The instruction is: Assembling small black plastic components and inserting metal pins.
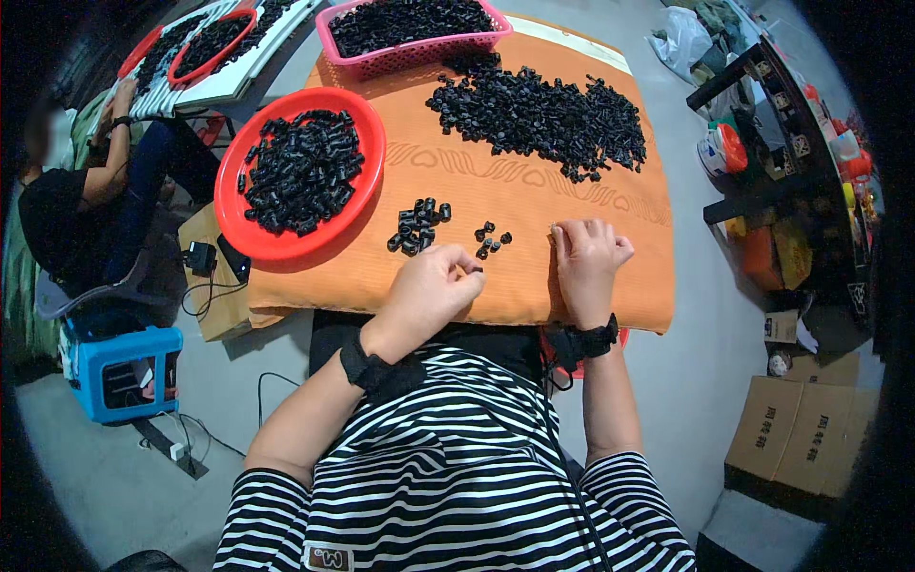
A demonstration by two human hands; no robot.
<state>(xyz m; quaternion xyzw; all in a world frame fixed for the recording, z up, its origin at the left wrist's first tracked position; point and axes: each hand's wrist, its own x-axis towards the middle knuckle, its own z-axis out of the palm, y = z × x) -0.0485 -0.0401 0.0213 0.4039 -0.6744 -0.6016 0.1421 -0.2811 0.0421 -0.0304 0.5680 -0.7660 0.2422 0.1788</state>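
My left hand is closed near the front of the orange cloth, with a small black plastic part pinched between thumb and forefinger. To its right, my right hand has curled fingers, thumb and forefinger together; whatever they hold is too small to make out. Just beyond the left hand lies a little group of black tubular parts. A few smaller black pieces sit between the two hands. At the left, a round red tray holds many black tubular parts. A wide heap of small black pieces spreads across the far right of the cloth.
A pink basket full of black parts stands at the table's far edge. Another person works at a white table with red trays at the far left. A blue box-shaped case is on the floor; a dark rack and cartons stand right.
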